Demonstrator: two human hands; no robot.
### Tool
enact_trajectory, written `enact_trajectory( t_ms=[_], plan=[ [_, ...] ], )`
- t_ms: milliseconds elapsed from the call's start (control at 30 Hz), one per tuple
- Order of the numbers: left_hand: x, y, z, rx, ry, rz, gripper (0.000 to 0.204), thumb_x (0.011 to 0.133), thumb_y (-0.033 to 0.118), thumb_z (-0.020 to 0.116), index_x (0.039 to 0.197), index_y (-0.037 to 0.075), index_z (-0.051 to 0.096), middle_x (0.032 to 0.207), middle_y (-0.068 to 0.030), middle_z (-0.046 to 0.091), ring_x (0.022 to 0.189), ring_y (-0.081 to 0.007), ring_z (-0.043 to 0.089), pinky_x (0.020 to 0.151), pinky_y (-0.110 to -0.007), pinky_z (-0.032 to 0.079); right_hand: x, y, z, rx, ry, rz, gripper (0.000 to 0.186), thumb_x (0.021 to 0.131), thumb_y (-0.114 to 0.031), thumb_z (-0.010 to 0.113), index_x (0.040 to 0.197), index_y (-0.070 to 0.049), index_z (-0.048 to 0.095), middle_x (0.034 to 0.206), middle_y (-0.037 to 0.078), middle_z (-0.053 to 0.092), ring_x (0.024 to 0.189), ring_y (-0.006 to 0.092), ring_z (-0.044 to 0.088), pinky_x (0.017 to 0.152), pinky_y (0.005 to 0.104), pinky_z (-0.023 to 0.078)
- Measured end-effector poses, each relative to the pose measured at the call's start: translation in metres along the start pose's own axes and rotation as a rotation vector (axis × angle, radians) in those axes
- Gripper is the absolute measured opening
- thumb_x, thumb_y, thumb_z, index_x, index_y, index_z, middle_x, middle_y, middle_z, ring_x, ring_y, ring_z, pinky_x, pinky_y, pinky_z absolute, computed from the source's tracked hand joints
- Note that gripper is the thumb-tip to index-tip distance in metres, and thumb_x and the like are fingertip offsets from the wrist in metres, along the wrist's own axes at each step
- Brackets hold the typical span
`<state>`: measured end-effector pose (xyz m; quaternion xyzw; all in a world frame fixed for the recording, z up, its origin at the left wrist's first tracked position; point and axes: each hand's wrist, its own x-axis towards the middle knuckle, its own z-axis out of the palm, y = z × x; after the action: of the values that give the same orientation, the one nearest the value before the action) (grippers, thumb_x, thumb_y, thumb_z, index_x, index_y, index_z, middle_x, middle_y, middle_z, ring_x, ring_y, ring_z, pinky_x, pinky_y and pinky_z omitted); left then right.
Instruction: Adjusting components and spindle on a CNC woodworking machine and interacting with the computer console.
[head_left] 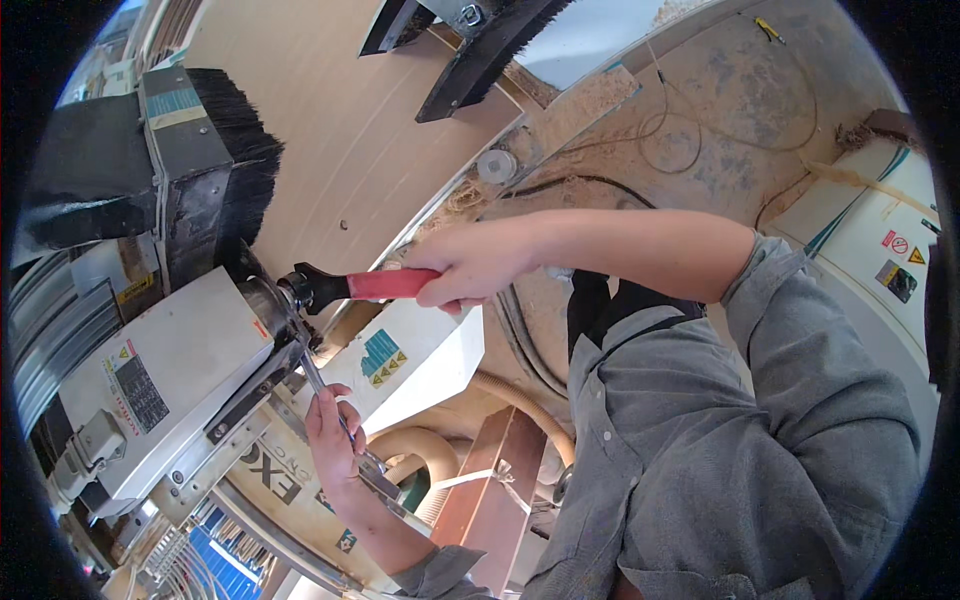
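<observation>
A white spindle motor (170, 380) with a round steel nose (275, 305) sits at the left under a black brush hood (200, 155). My right hand (470, 265) is closed on the red handle of a black-headed wrench (385, 285), whose head fits around the dark collar at the nose's end. Lower down, my left hand (335, 440) is closed on a long silver wrench (318, 380), which runs up to the spindle just under the red one's head; its exact contact there is too small to make out.
A pale board (310, 150) spans the top, with a second brush (465, 75). Below are a white housing (410, 355), hoses (540, 430) and a brown beam (480, 500). A dusty floor (730, 150) with cables lies at upper right, beside a white cabinet (870, 260).
</observation>
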<state>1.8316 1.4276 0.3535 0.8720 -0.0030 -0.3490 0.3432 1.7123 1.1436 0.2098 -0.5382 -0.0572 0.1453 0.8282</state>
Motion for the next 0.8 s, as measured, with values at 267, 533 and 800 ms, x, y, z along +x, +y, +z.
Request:
enact_trajectory(
  t_ms=[267, 533, 800],
  plan=[
    [-0.003, 0.002, 0.004, -0.009, 0.011, 0.006, 0.037, 0.106, 0.037, 0.04, 0.101, 0.003, 0.054, 0.055, 0.0026, 0.04, 0.036, -0.0045, 0.032, 0.033, -0.02, 0.025, 0.001, 0.004, 0.008, -0.121, 0.001, -0.007, 0.018, 0.091, -0.019, 0.054, 0.091, 0.0, 0.055, 0.07, 0.006, 0.061, 0.063, 0.0159, 0.059, 0.059, 0.0323, 0.047],
    [0.0, -0.001, 0.007, -0.017, -0.001, 0.006, 0.039, 0.105, 0.041, 0.041, 0.102, 0.005, 0.054, 0.054, 0.003, 0.041, 0.035, -0.004, 0.034, 0.032, -0.019, 0.024, 0.001, 0.03, 0.059, -0.089, 0.188, -0.141, 0.021, 0.094, -0.019, 0.053, 0.099, 0.001, 0.052, 0.077, 0.01, 0.064, 0.072, 0.0224, 0.064, 0.069, 0.0359, 0.049],
    [0.002, -0.004, 0.013, -0.04, 0.013, 0.007, 0.039, 0.105, 0.04, 0.042, 0.102, 0.004, 0.055, 0.054, 0.0026, 0.041, 0.036, -0.0044, 0.034, 0.032, -0.02, 0.024, -0.007, 0.006, 0.017, -0.182, 0.114, -0.086, 0.016, 0.088, -0.016, 0.054, 0.092, 0.0, 0.055, 0.071, 0.008, 0.063, 0.067, 0.0206, 0.061, 0.065, 0.0353, 0.047]
  ],
)
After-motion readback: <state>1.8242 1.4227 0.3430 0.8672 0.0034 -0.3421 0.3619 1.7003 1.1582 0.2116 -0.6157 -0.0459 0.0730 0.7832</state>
